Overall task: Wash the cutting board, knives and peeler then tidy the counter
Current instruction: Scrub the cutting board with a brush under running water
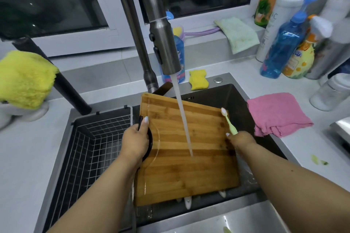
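A wooden cutting board (189, 149) lies tilted across the dark sink (238, 96), its lower half wet. Water runs from the grey tap (162, 43) onto the board's middle. My left hand (135, 142) grips the board's left edge by its black handle. At the board's right edge, my right hand (241, 139) holds a small green toothbrush (230, 122) with its white bristles pointing up. Pale knife handles (188, 202) poke out from under the board's near edge. I see no peeler.
A wire drain basket (94, 143) fills the sink's left part. A pink cloth (276, 113) lies at the right rim and a yellow sponge (198, 79) behind the sink. Detergent bottles (284, 47) crowd the back right. A yellow cloth (24, 79) sits at the left. Green scraps (319, 161) dot the right counter.
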`<state>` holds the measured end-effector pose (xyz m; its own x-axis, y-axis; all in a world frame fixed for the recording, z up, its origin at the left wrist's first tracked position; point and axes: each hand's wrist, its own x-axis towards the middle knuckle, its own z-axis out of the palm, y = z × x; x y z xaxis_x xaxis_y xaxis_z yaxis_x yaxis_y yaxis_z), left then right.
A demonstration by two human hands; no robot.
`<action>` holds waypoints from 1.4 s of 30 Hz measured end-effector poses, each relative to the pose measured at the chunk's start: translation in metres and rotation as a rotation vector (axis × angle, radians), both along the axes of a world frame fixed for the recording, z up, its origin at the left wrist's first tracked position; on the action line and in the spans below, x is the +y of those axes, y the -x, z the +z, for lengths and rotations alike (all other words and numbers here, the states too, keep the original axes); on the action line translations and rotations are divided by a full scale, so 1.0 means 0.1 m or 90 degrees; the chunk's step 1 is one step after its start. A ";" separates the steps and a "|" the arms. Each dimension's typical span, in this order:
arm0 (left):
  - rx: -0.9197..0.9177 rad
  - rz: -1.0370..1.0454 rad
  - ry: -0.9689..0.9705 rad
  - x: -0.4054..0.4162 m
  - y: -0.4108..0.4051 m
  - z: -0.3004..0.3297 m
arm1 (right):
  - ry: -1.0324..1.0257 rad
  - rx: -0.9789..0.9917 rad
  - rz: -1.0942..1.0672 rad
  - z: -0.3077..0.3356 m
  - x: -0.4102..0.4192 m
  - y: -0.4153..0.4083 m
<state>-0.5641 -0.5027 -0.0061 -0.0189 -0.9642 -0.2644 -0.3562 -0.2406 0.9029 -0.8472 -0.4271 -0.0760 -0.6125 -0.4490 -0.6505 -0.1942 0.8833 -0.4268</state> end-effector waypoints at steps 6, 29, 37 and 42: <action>0.083 0.015 0.015 0.09 -0.21 0.20 | 0.004 0.009 -0.026 0.08 -0.09 -0.02; 0.162 0.182 0.129 0.23 -0.17 1.06 | 0.519 -0.501 -0.466 0.46 0.01 0.06; 0.299 0.169 0.057 0.10 -0.34 1.04 | 0.552 -0.577 -0.499 0.42 0.10 0.16; 0.413 0.169 -0.103 -0.02 -0.51 0.86 | 0.449 -0.557 -0.408 0.32 0.28 0.23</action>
<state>-0.5127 -0.5048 0.0798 0.0089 -0.9079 -0.4190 0.3296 -0.3929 0.8585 -0.8697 -0.3994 -0.0438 -0.3387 -0.6442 -0.6858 0.7561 0.2476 -0.6059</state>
